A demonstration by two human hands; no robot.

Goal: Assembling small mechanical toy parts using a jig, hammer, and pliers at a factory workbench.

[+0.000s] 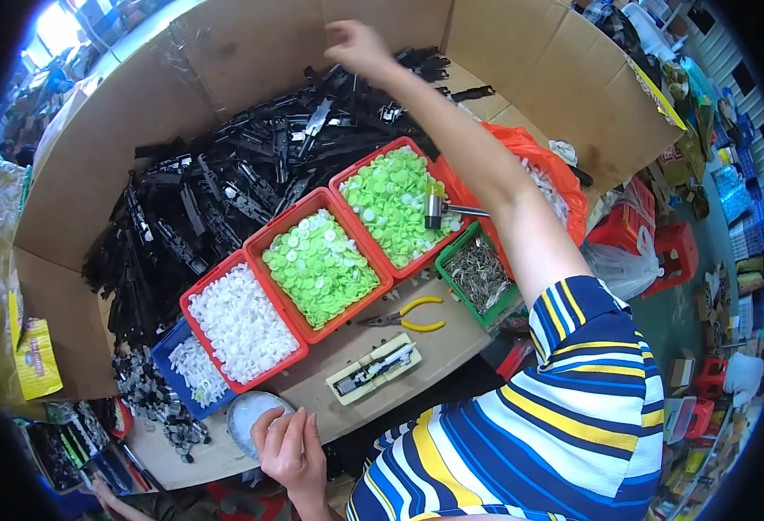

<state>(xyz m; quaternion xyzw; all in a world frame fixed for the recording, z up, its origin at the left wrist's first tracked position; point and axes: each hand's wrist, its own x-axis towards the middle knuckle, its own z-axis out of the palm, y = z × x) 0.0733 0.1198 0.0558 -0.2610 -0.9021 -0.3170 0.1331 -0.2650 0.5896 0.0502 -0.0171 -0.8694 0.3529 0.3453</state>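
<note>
My left hand (292, 450) is raised at the table's near edge, beside a round bowl (245, 421) of whitish stuff. Its fingers are drawn together; whatever they pinch cannot be made out. My right arm stretches far across the table, and my right hand (360, 49) hovers above a heap of black plastic parts (217, 195), close to the cardboard wall. Its thumb and forefinger are apart, with nothing visible between them. Between me and the bins lies a cream holder (347, 395) with a black part (366, 375) and a white piece in it. Pliers with yellow handles (421, 326) rest just beyond.
Red bins (302, 334) hold white pieces and green discs. A blue bin (167, 363) and a green bin (489, 318) flank them, the latter with metal pieces. A hammer (434, 211) lies over the right discs, by an orange bag (521, 139). Cardboard walls (556, 74) enclose the back.
</note>
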